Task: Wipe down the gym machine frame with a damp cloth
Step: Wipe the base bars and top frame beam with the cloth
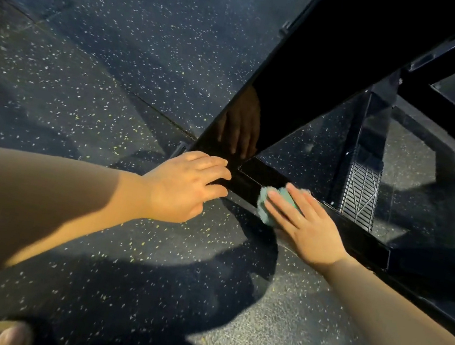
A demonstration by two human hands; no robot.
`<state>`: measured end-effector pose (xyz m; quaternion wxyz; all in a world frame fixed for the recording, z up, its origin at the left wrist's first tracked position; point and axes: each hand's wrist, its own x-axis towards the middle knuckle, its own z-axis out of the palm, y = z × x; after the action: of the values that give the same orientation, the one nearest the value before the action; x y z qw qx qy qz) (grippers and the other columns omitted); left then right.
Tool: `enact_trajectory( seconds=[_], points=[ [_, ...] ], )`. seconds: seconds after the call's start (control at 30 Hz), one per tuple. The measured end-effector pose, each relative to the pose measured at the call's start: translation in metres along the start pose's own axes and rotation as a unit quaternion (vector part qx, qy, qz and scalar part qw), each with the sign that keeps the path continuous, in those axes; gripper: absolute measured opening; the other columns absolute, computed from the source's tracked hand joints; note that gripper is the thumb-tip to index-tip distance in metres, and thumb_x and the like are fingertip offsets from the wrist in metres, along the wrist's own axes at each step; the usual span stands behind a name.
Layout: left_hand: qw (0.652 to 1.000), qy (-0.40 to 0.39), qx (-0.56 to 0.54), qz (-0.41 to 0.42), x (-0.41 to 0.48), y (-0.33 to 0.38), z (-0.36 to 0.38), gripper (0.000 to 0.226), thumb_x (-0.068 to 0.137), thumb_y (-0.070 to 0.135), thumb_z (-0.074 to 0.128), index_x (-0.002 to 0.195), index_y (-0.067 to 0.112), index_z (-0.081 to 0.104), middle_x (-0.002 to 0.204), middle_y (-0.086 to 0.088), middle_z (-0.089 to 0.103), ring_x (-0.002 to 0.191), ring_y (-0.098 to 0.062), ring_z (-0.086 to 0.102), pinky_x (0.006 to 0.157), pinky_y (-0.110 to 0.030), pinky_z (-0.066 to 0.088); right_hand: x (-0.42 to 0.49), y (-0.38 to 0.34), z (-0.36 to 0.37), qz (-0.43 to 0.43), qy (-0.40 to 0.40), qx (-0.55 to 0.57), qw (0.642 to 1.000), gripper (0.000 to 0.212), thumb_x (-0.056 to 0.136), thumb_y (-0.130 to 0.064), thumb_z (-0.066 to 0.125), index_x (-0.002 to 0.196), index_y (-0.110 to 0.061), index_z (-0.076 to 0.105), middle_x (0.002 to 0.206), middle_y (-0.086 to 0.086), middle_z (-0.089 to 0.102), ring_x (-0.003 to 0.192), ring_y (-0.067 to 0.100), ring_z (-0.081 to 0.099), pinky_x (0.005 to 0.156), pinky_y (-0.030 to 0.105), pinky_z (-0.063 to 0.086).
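The right hand (305, 226) presses a green cloth (271, 206) flat-fingered onto the low black bar of the machine frame (358, 241). The left hand (185, 186), fingers relaxed, touches the frame beside it.

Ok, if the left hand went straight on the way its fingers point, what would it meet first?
The left hand would meet the frame's low rail, short of the cloth; its fingers look almost on it, though depth is unclear.
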<state>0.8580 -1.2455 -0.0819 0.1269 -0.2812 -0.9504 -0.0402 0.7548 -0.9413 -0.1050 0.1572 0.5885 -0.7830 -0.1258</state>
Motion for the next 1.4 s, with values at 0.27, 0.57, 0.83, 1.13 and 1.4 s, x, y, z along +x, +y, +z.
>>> enact_trajectory(
  seconds=[0.27,0.57,0.83,1.13,1.4],
  points=[
    [1.000,0.021,0.006,-0.015,0.005,-0.003,-0.002,0.047,0.055,0.018,0.078,0.100,0.010,0.070,0.110,-0.013,0.065,0.111,-0.034,0.058,0.095,-0.043,0.046,0.043,-0.039,-0.001,0.033,-0.043,-0.068,0.996,0.074,0.079,-0.031,0.070,0.142,-0.013,0.037,0.158,-0.005,0.016,0.142,0.025,0.020,0.119,0.045,-0.002],
    [1.000,0.012,0.005,-0.003,0.004,-0.001,0.011,0.035,0.069,0.021,0.057,0.099,0.011,0.071,0.110,-0.011,0.064,0.112,-0.031,0.052,0.094,-0.042,0.044,-0.007,-0.030,0.003,0.096,-0.050,-0.083,0.991,0.064,0.092,-0.031,0.043,0.151,-0.021,0.019,0.160,-0.005,0.008,0.143,0.032,0.012,0.118,0.053,0.003],
    [1.000,-0.011,-0.020,-0.015,0.015,0.005,0.009,0.037,0.067,0.019,0.066,0.102,0.010,0.070,0.110,-0.011,0.063,0.106,-0.028,0.049,0.083,-0.041,0.049,-0.018,-0.033,0.002,0.181,-0.042,-0.052,0.981,0.062,0.092,-0.045,0.040,0.148,-0.024,0.024,0.153,0.001,0.021,0.141,0.041,0.016,0.112,0.063,0.012],
    [0.998,-0.038,-0.047,-0.013,0.031,0.025,0.004,0.040,0.078,0.019,0.040,0.105,0.007,0.067,0.112,-0.011,0.061,0.107,-0.031,0.056,0.087,-0.046,0.051,0.022,-0.047,-0.002,0.223,-0.078,-0.001,0.972,0.059,0.094,-0.046,0.035,0.150,-0.030,0.022,0.157,0.000,0.026,0.141,0.037,0.022,0.113,0.056,0.020],
    [0.988,-0.098,-0.072,-0.094,0.088,0.065,-0.002,0.050,0.096,0.024,0.044,0.142,0.008,0.037,0.151,-0.011,0.031,0.141,-0.029,0.026,0.114,-0.037,0.019,-0.103,-0.013,-0.034,0.442,-0.127,0.091,0.883,0.080,0.097,-0.062,0.013,0.138,-0.002,0.046,0.144,0.019,0.045,0.136,0.040,0.037,0.112,0.052,0.029]
  ],
)
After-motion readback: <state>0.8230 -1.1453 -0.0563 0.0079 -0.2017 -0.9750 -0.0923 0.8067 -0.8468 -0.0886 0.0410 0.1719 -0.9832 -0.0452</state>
